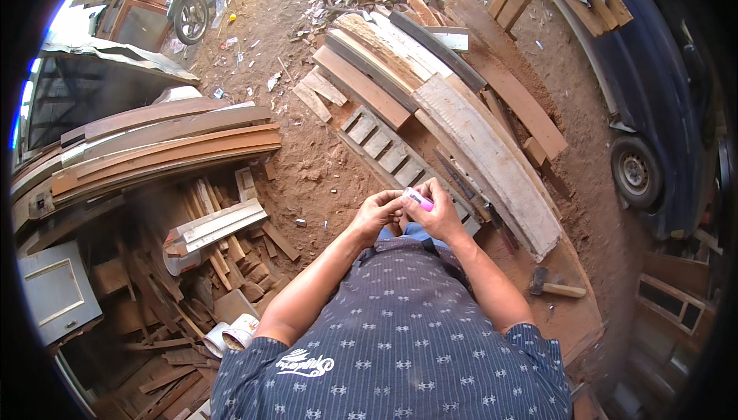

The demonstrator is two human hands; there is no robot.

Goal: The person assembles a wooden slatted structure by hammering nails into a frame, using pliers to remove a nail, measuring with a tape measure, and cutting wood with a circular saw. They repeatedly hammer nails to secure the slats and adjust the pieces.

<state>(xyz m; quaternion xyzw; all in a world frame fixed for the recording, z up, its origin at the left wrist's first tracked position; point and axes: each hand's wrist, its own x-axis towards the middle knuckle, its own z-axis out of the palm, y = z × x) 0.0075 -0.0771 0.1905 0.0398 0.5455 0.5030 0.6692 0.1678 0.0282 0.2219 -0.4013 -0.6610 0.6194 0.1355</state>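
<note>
In front of my waist, my right hand (pixel 441 214) is closed around a small pink-and-white object (pixel 420 201), pinched between thumb and fingers. What kind of object it is does not show clearly. My left hand (pixel 377 212) is curled right beside it, its fingertips pressed together at the object's left end. Whether those fingers grip the object itself or something tiny is hidden. Beyond both hands lies a slatted wooden piece (pixel 388 155) on the ground.
Long planks (pixel 492 166) are stacked ahead and to the right. A hammer (pixel 562 288) rests on a board by my right elbow. More boards (pixel 169 147) and scrap wood (pixel 254 266) are piled at left. A dark blue vehicle (pixel 653 89) stands far right, a motorbike (pixel 191 13) far left.
</note>
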